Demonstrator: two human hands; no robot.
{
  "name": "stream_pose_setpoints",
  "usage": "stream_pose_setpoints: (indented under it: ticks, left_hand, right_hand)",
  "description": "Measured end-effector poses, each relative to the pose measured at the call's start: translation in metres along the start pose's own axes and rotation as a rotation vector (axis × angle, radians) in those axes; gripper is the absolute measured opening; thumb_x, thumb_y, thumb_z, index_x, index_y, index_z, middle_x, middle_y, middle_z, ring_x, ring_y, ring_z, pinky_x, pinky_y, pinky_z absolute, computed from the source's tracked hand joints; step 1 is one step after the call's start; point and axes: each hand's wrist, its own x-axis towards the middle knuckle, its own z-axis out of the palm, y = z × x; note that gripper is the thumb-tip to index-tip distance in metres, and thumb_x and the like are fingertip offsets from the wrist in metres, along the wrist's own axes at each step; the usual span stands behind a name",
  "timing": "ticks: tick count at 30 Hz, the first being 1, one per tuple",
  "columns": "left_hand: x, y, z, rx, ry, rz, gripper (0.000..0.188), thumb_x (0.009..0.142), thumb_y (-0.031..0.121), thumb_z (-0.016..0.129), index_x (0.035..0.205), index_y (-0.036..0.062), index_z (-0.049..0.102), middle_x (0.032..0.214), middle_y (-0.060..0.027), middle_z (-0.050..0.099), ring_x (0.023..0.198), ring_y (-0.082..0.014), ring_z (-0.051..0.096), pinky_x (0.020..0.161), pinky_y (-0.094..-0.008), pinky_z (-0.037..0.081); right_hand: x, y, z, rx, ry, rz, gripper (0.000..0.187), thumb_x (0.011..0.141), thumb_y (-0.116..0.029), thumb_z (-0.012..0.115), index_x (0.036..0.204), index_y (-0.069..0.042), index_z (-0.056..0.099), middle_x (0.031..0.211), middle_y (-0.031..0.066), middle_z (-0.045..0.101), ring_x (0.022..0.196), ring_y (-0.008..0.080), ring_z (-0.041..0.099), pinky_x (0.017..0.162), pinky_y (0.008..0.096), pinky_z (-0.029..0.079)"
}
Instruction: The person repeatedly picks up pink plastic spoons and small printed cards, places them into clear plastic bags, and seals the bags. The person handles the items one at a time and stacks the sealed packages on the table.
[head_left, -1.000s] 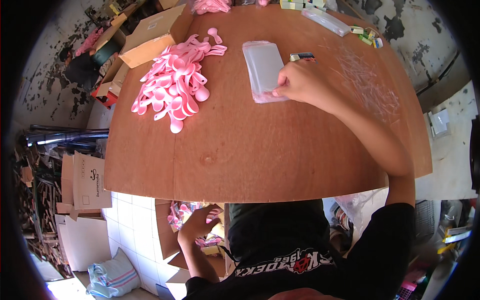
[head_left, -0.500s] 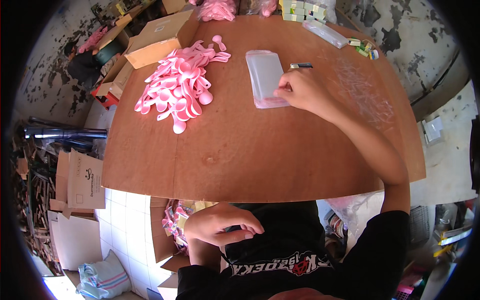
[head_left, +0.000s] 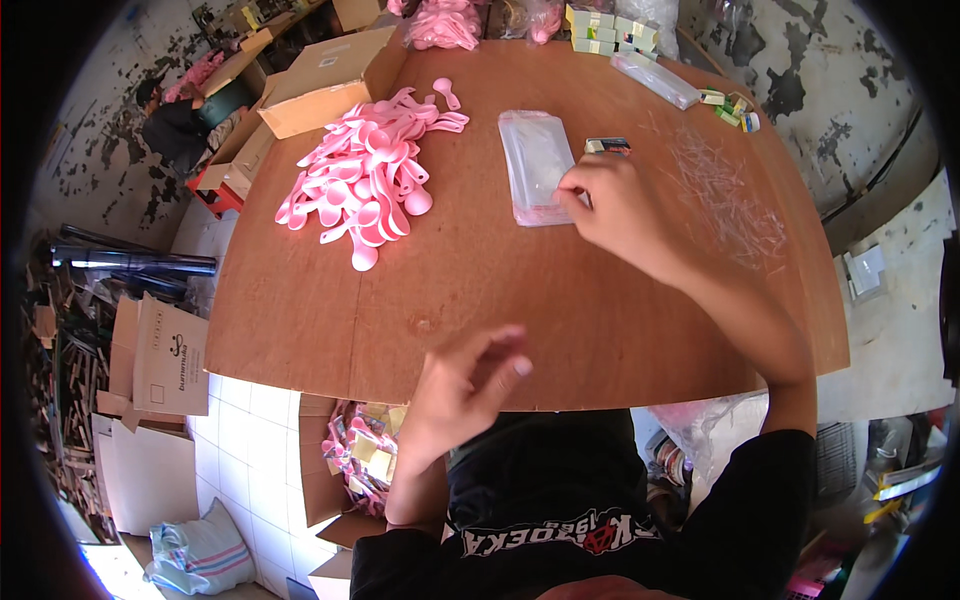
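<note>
A stack of clear plastic bags (head_left: 538,165) lies flat on the brown table, right of its middle. My right hand (head_left: 615,205) rests at the stack's right edge, its thumb and forefinger curled into a pinch; whether a bag's edge is caught between the tips is hidden. Over the table's front edge my left hand (head_left: 465,385) is raised, holding nothing, thumb and fingers apart and a little smeared by motion. A loose heap of pink plastic spoons (head_left: 370,175) lies to the left of the bags. Just beyond my right hand is a small dark box (head_left: 607,146).
An open cardboard box (head_left: 325,85) stands behind the spoons. Clear plastic strips (head_left: 725,195) are scattered at the right. Small boxes (head_left: 610,32) are stacked at the far edge. Below the front edge, another carton (head_left: 318,460) holds packed pink pieces. Someone in dark clothing (head_left: 172,135) is at the far left.
My left hand has risen from in front of my body to over the table's front edge, its fingers spreading. My right hand has shifted slightly at the bag stack's edge.
</note>
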Motion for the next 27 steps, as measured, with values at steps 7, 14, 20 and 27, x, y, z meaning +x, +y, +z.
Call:
stream_pose_setpoints:
  ticks: [7,14,20,27]
  left_hand:
    - [0.019,-0.026,0.008,-0.622,0.183,0.100,0.063,0.096,0.026,0.058,0.144,-0.0026,0.030,0.132,-0.0185,0.053,0.116,-0.0231,0.055,0.093,-0.0326,0.047]
    - [0.026,-0.031,0.011,-1.084,0.384,0.046,0.027,0.098,0.005,0.045,0.125,0.0018,0.048,0.122,-0.0196,0.059,0.110,-0.0327,0.062,0.091,-0.0434,0.055]
    - [0.033,-0.029,0.009,-1.260,0.466,0.120,0.033,0.097,0.006,0.047,0.129,-0.0002,0.046,0.123,-0.0168,0.058,0.116,-0.0284,0.058,0.093,-0.0413,0.052]
    - [0.036,-0.032,0.009,-1.300,0.551,0.086,0.040,0.097,0.002,0.046,0.136,-0.0013,0.038,0.130,-0.0181,0.052,0.122,-0.0285,0.053,0.099,-0.0401,0.050]
  right_hand:
    - [-0.034,-0.080,-0.023,-0.175,0.035,-0.593,0.015,0.073,-0.020,0.069,0.069,-0.011,0.059,0.075,0.0014,0.053,0.077,0.0174,0.055,0.070,0.0371,0.039]
    - [-0.031,-0.068,-0.024,-0.002,0.085,-0.653,0.013,0.073,-0.018,0.072,0.081,-0.010,0.065,0.079,0.0009,0.056,0.069,0.0170,0.055,0.067,0.0345,0.040]
    - [-0.016,0.077,-0.040,-0.261,-0.141,0.025,0.032,0.081,-0.005,0.063,0.113,-0.001,0.062,0.114,0.0168,0.061,0.098,0.0359,0.061,0.085,0.0415,0.050]
    - [-0.022,0.081,-0.047,-0.133,-0.258,0.052,0.020,0.080,-0.007,0.067,0.098,-0.001,0.070,0.101,0.0130,0.067,0.089,0.0323,0.063,0.078,0.0397,0.051]
